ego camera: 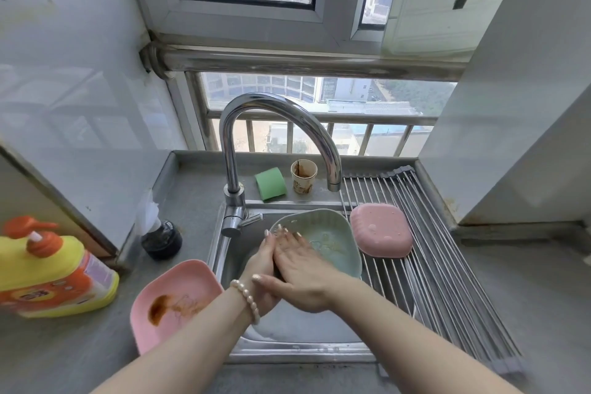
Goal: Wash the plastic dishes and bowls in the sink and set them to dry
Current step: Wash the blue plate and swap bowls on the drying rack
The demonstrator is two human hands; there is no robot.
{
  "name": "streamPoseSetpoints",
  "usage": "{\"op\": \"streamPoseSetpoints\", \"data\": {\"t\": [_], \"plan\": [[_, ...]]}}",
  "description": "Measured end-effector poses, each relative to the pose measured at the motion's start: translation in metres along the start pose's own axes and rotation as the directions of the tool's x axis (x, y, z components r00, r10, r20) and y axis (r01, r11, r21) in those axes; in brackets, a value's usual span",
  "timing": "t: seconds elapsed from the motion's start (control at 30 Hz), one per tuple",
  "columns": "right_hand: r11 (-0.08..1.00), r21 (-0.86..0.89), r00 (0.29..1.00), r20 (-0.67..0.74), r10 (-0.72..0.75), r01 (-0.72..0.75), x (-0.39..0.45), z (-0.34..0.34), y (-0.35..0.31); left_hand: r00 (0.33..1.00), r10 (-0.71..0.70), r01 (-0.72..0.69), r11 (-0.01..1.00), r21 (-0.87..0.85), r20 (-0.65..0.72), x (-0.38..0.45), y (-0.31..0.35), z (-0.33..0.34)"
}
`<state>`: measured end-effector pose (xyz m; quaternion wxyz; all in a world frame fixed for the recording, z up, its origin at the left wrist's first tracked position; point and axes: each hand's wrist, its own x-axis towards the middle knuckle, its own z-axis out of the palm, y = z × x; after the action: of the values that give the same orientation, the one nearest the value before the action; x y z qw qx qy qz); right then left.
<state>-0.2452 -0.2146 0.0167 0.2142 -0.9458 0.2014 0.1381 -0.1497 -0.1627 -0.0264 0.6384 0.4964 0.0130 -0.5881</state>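
Shiny metal, matt plastic

By the hands: glossy chrome tap (275,125), brushed steel sink (300,352), steel-rod rack (447,265), smooth matt plastic green bowl (335,233), pink bowl (380,233) and stained pink plate (172,297); beyond, paper cup (303,177).

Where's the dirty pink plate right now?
The stained pink plate lies on the counter left of the sink, near the yellow detergent bottle.

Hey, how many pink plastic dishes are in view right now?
2. One pink bowl lies upside down on the drying rack right of the sink. One stained pink dish sits on the counter left of the sink. More could be hidden under the hands.
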Motion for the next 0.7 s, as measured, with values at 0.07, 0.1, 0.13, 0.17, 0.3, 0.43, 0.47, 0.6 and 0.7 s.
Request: {"op": "streamPoseSetpoints", "data": {"t": [0.07, 0.1, 0.13, 0.17, 0.3, 0.43, 0.47, 0.6, 0.7], "plan": [[0.996, 0.059, 0.998, -0.007, -0.063, 0.063, -0.003, -0.002, -0.010, 1.000, -0.015, 0.015, 1.000, -0.028, 0.007, 0.000, 0.003, 0.002], [0.992, 0.090, 0.996, -0.003, -0.090, 0.090, -0.007, -0.002, -0.010, 0.999, -0.041, 0.041, 0.999, -0.023, 0.003, -0.001, 0.006, 0.002], [0.989, 0.087, 0.993, 0.000, -0.117, 0.117, -0.012, -0.001, -0.007, 0.997, -0.071, 0.071, 0.997, -0.011, -0.009, 0.000, 0.009, 0.000], [0.989, 0.050, 0.990, 0.003, -0.140, 0.140, -0.017, 0.002, -0.004, 0.996, -0.084, 0.084, 0.996, -0.003, -0.008, 0.000, 0.013, -0.003], [0.972, -0.107, 0.908, -0.348, -0.235, 0.210, -0.034, 0.018, 0.014, 0.993, -0.118, 0.118, 0.993, -0.004, -0.026, 0.010, 0.020, -0.010], [0.971, -0.034, 0.647, -0.740, -0.185, 0.238, -0.044, 0.021, 0.042, 0.996, -0.046, 0.042, 0.997, 0.065, 0.071, 0.006, 0.024, -0.005], [0.955, 0.114, 0.613, -0.786, -0.083, 0.275, -0.047, 0.019, 0.042, 0.996, -0.013, 0.005, 0.996, 0.085, 0.091, 0.005, 0.025, -0.003], [0.584, 0.703, 0.612, -0.684, 0.398, 0.405, -0.047, -0.003, 0.041, 0.983, 0.117, -0.148, 0.962, 0.230, 0.142, 0.004, 0.020, -0.001], [0.473, 0.816, 0.591, -0.571, 0.571, 0.332, -0.032, -0.010, 0.052, 0.969, 0.214, -0.240, 0.929, 0.280, 0.121, 0.006, 0.016, 0.000]]}}
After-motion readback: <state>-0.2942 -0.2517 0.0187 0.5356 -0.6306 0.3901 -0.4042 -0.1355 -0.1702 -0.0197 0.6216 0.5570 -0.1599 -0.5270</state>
